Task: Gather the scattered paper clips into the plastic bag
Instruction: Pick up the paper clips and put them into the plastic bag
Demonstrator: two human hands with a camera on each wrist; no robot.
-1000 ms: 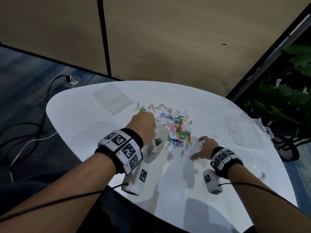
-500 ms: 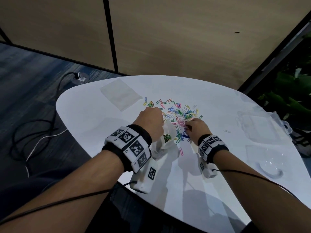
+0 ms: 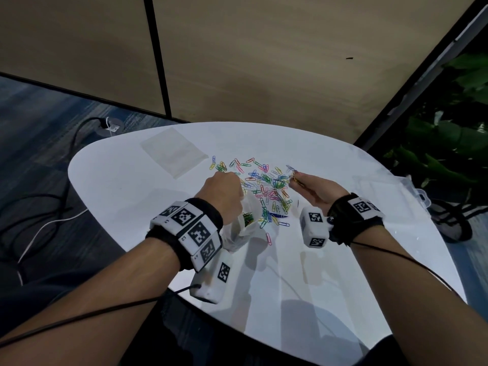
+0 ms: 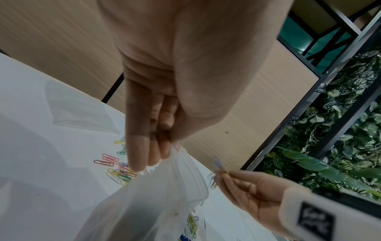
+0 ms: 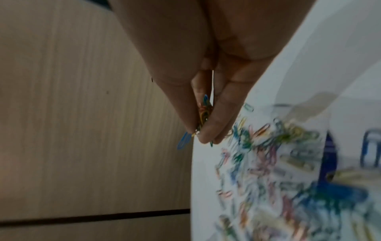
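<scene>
At about ten o'clock on the white bench lies a spare flat clear bag, untouched and well apart from the work. Next comes the left hand, its fingers and thumb curled to pinch the rim of the plastic bag; the bag sags from that grip toward six o'clock, with a few clips already showing inside it. Only one side of the mouth is held, so the opening may be slack or half folded, and anything dropped there could slide off the film and back onto the bench.

The scattered paper clips lie in a loose heap just past the bag, from twelve to two o'clock of the left hand, and most of them are not yet gathered.

At three o'clock the right hand hovers above the heap's far edge, fingertips pressed together on a small bunch of clips. One blue clip hangs out of the pinch; it looks likely to slip free on the way across. Linked clips could also snag on the bag's rim and tug it from the left hand's hold.

Farther right, a clear plastic box sits near the bench edge.
</scene>
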